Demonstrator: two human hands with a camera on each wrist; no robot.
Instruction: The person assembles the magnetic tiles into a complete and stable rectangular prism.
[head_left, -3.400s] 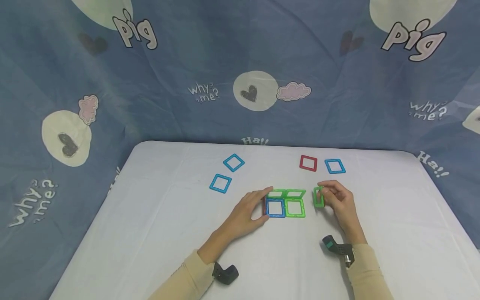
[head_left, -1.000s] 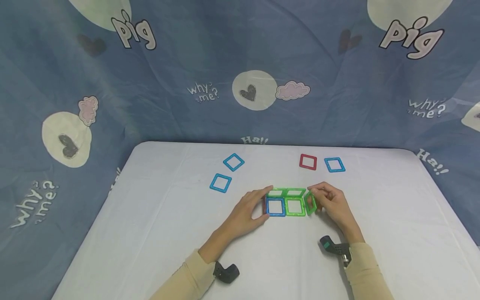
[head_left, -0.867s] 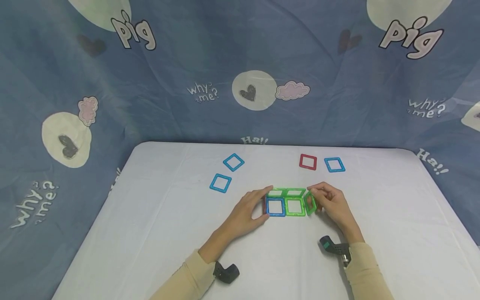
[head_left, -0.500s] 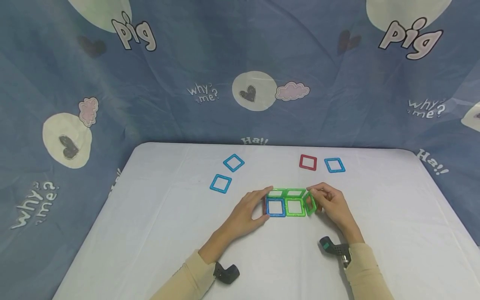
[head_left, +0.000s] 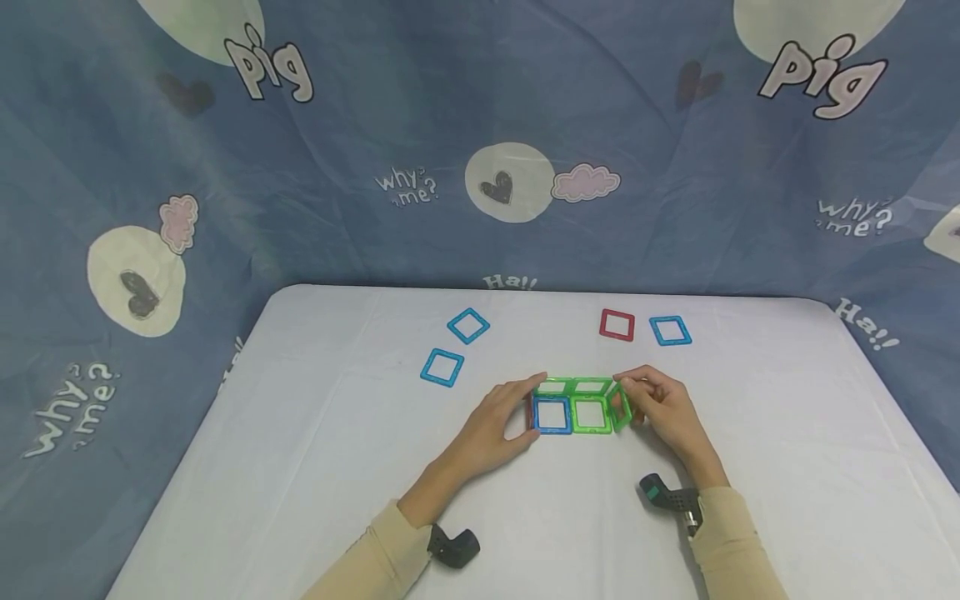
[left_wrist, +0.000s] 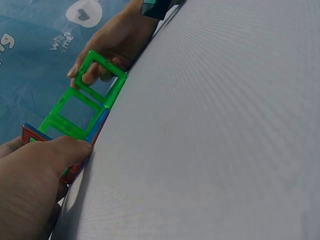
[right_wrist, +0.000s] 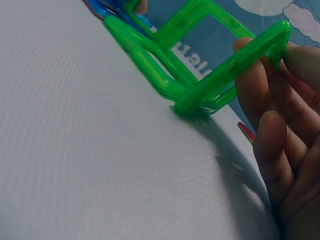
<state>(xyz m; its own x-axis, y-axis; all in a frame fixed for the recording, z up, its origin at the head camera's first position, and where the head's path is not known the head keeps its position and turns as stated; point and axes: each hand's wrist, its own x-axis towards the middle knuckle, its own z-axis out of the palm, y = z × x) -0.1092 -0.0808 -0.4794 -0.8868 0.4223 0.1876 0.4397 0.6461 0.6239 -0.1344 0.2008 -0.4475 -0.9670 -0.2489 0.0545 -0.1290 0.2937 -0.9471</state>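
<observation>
My left hand (head_left: 487, 425) holds the left end of a small structure of square magnetic tiles, thumb at the front and fingers behind. A red magnetic tile (left_wrist: 33, 133) stands upright at that end, partly covered by the hand. Flat on the table lie a blue tile (head_left: 552, 432) and a green tile (head_left: 592, 431), side by side. Two more green tiles (head_left: 592, 380) stand along their back edge. With curled fingers my right hand (head_left: 667, 408) holds another green magnetic tile (right_wrist: 230, 70), which leans outward, its lower edge against the structure's right end.
Behind and left of the structure, two blue tiles (head_left: 442, 382) lie loose on the white table (head_left: 337, 467). A loose red tile (head_left: 617, 337) and another blue tile (head_left: 671, 342) lie at the back right. A printed blue cloth (head_left: 420, 242) hangs beyond the table.
Since the earliest frame, my right hand has moved left, bringing its green tile from apart to against the structure's right end. My left hand has stayed in place. The last second shows almost no movement.
</observation>
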